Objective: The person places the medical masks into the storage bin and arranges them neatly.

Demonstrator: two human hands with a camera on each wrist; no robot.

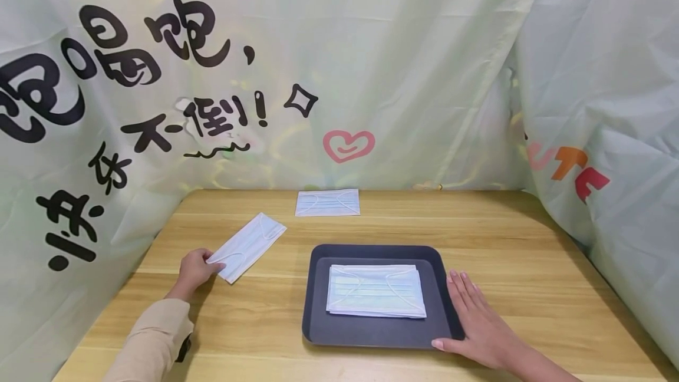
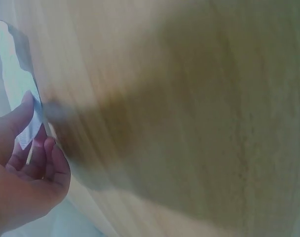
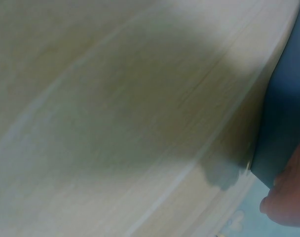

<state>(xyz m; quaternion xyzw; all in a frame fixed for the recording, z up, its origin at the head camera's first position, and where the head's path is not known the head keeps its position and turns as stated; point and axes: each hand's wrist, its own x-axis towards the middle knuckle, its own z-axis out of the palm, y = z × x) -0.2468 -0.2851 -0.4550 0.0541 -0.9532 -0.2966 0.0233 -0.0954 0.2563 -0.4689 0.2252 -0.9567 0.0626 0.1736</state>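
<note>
My left hand (image 1: 197,272) pinches the near corner of a light blue face mask (image 1: 249,246) between thumb and fingers, left of the tray. In the left wrist view the thumb presses on the mask's edge (image 2: 19,79), just above the wood. My right hand (image 1: 480,326) rests with straight fingers against the right side of a dark grey tray (image 1: 371,335). In that tray lies a small stack of face masks (image 1: 375,291), white ear loops on top. The right wrist view shows only part of the right hand (image 3: 290,192) by the tray's outer wall (image 3: 285,98).
Another face mask (image 1: 328,203) lies flat near the back edge of the wooden table (image 1: 254,323). A pale printed curtain (image 1: 414,105) hangs behind the table and along both sides.
</note>
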